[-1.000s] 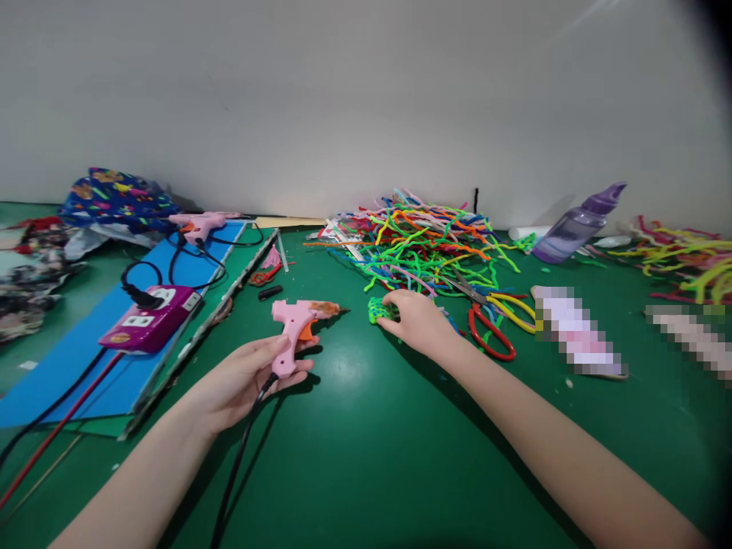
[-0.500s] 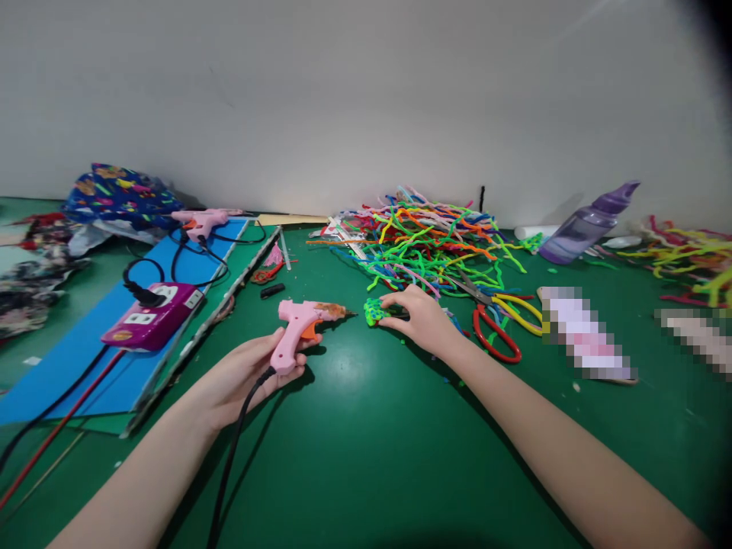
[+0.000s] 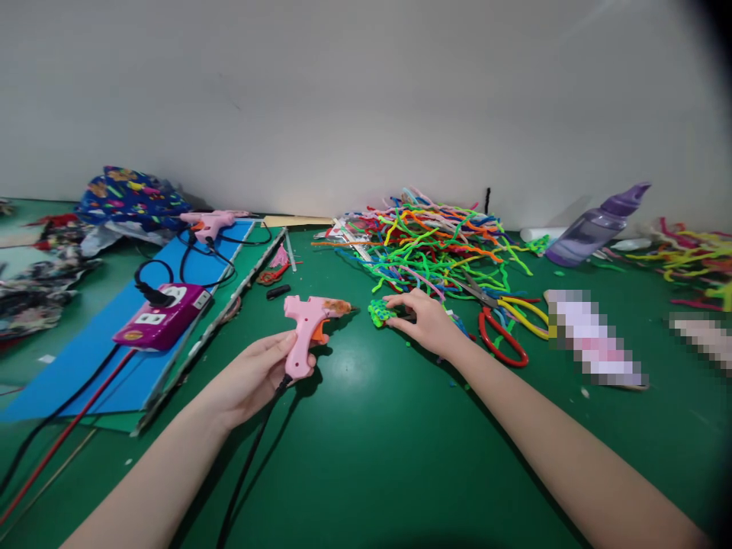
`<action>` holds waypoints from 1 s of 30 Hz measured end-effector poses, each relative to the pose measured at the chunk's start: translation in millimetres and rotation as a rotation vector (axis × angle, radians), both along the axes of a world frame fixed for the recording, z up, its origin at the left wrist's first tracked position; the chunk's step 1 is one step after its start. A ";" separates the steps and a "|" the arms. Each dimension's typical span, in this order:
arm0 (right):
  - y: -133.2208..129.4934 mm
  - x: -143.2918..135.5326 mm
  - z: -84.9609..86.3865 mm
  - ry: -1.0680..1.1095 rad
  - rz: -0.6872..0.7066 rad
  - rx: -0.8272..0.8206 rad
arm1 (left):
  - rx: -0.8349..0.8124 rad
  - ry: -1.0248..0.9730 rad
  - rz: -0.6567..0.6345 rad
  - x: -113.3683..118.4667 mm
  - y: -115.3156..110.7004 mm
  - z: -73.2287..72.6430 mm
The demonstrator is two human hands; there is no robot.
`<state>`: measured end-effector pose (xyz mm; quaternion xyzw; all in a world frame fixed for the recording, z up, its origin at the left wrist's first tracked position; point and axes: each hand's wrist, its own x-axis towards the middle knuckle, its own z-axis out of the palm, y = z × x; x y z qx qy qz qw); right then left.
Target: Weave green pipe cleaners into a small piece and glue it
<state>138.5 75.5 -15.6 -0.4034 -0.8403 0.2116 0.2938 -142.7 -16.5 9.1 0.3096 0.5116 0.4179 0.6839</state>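
Observation:
My left hand (image 3: 268, 374) is wrapped round the handle of a pink glue gun (image 3: 306, 324) with an orange trigger. Its stained nozzle points right, and a black cord runs down from the grip. Between the thumb and fingers of my right hand (image 3: 420, 324) is a small bright green piece with blue spots (image 3: 379, 313), which looks like bent pipe cleaner. A short gap separates the nozzle tip from this piece. Behind my right hand lies a heap of colourful pipe cleaners (image 3: 440, 236). Scissors (image 3: 503, 335) with red and yellow handles rest right of that hand.
A purple power strip (image 3: 163, 320) sits on a blue board (image 3: 74, 374) at left, with a second pink glue gun (image 3: 211, 223) behind it. Patterned cloth (image 3: 134, 194) lies at the back left. A purple bottle (image 3: 595, 229) and a blurred-out flat object (image 3: 595, 339) are at right.
The whole scene has shifted slightly right in view. The glue gun is tilted a little differently in my left hand. My right hand keeps its pinch on the green piece.

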 end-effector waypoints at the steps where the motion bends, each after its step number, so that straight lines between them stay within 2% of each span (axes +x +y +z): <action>1: 1.0 0.3 -0.2 -0.002 -0.001 -0.009 | 0.014 0.007 0.016 0.9 0.0 0.9; 5: 3.5 1.5 -1.6 0.004 -0.020 -0.031 | 0.088 0.027 0.023 0.8 -0.4 3.7; 12: 4.0 2.9 -3.8 0.019 -0.015 -0.020 | 0.160 0.027 -0.183 -0.3 -4.9 4.3; 19: 7.7 5.6 -5.6 0.037 -0.045 -0.048 | 0.196 0.079 -0.262 -1.3 -6.8 1.9; 25: 9.2 6.2 -4.3 0.180 -0.071 -0.126 | 0.210 0.019 -0.224 -3.2 -6.7 0.3; 30: 11.0 5.7 -6.0 0.247 -0.065 -0.184 | 0.135 -0.027 -0.075 -4.8 -1.9 1.8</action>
